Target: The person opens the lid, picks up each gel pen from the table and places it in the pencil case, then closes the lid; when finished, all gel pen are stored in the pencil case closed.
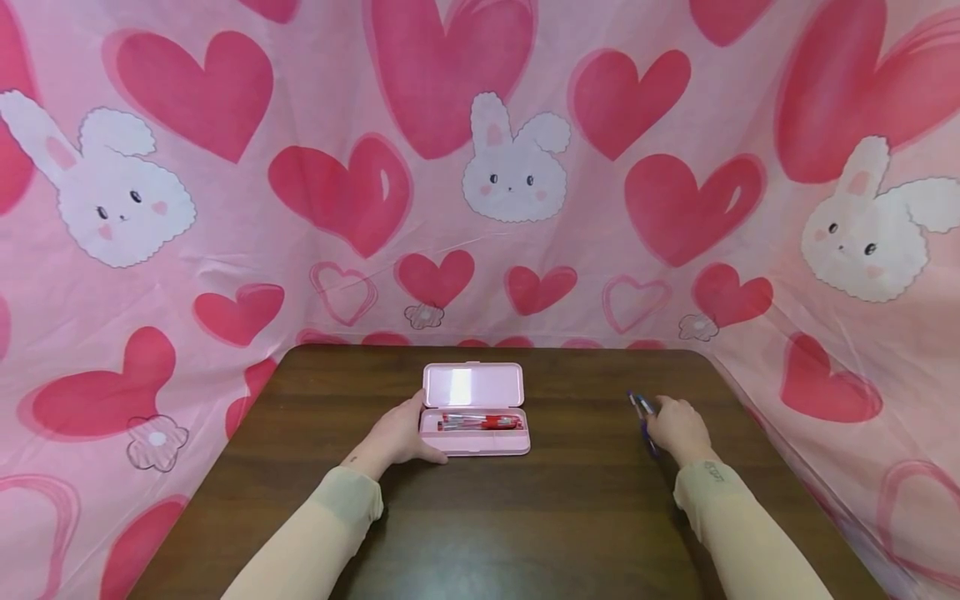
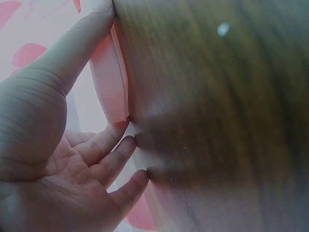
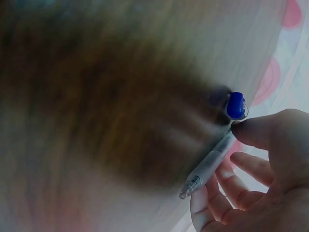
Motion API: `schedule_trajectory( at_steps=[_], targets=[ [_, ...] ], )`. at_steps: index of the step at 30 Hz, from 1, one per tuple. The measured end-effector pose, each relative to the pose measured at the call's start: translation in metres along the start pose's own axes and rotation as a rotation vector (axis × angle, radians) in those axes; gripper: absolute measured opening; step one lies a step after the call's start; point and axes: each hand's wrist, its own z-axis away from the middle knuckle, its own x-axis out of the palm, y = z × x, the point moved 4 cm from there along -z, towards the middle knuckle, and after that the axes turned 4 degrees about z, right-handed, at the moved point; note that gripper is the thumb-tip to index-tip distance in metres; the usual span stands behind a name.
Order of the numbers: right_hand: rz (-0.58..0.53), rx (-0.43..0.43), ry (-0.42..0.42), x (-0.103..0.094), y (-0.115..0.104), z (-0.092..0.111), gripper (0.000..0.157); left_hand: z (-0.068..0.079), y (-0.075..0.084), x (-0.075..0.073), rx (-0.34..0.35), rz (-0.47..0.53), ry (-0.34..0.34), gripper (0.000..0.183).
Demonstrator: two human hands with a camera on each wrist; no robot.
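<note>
Lying open on the table is a pink pencil case with several red pens in its back compartment. My left hand holds the case at its left end, thumb along the front and fingers around the side. In the left wrist view, fingertips rest on the table beside the pink wall. Off to the right, my right hand has blue pens between thumb and fingers, low over the table. A clear-barrelled pen and a blue pen end show in the right wrist view.
The raised lid of the case leans back, with a bright reflection inside. Dark brown wood forms the tabletop. A pink cloth with hearts and rabbits hangs around the back and both sides.
</note>
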Motion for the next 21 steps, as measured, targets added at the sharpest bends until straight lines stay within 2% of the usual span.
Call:
schedule_trajectory(
  at_steps=[11, 15, 21],
  targets=[
    [-0.021, 0.006, -0.035, -0.0028, 0.0022, 0.0023, 0.053, 0.001, 0.0009, 0.0003, 0.011, 0.012, 0.005, 0.126],
    [-0.023, 0.0, -0.011, -0.0036, 0.0037, 0.0058, 0.047, 0.0021, 0.0014, -0.0002, 0.012, 0.02, 0.006, 0.125],
    [-0.029, -0.02, 0.021, -0.0022, 0.0018, 0.0072, 0.048, 0.0034, 0.002, -0.0011, 0.01, 0.014, 0.01, 0.125]
  ],
)
